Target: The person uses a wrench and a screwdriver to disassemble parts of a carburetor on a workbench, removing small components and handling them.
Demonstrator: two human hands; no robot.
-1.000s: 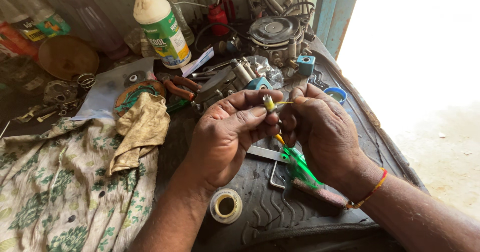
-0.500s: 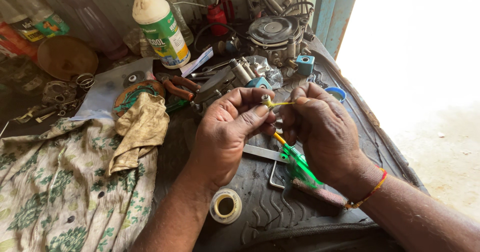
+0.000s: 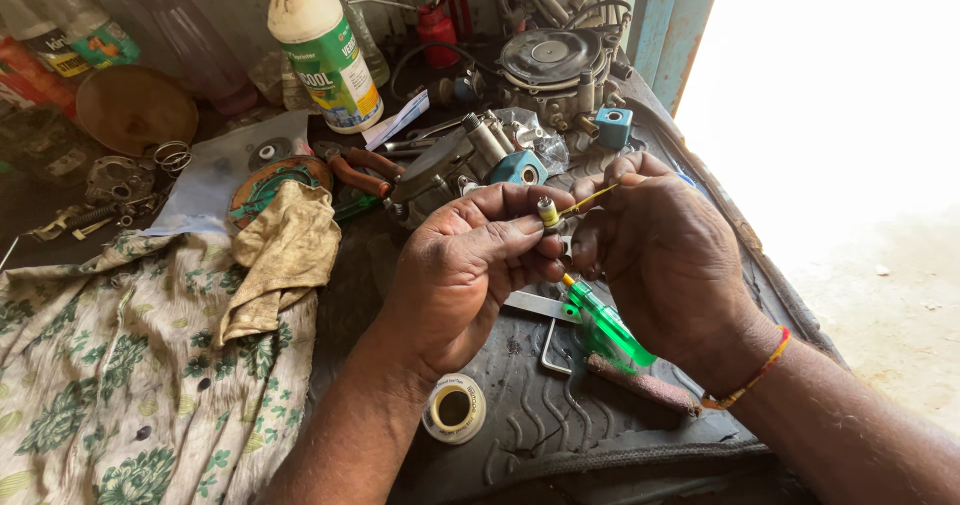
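Centrally, above the cluttered worktop point(image 3: 330, 295), sitting pinched in the left hand point(image 3: 465, 270): a small yellow-banded cylinder point(image 3: 548, 212), grip closing on it with thumb and fingertips. Meeting it from the right, the right hand point(image 3: 665, 260), curling, grip pinching a thin yellow strand point(image 3: 590, 200). Lying beneath, partly hidden by the hands: a green screwdriver point(image 3: 605, 327). Resting nearby: a tape roll point(image 3: 454, 408).

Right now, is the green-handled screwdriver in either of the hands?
No. The green-handled screwdriver lies on the rubber mat below the right hand, while both hands pinch a small cylindrical part.
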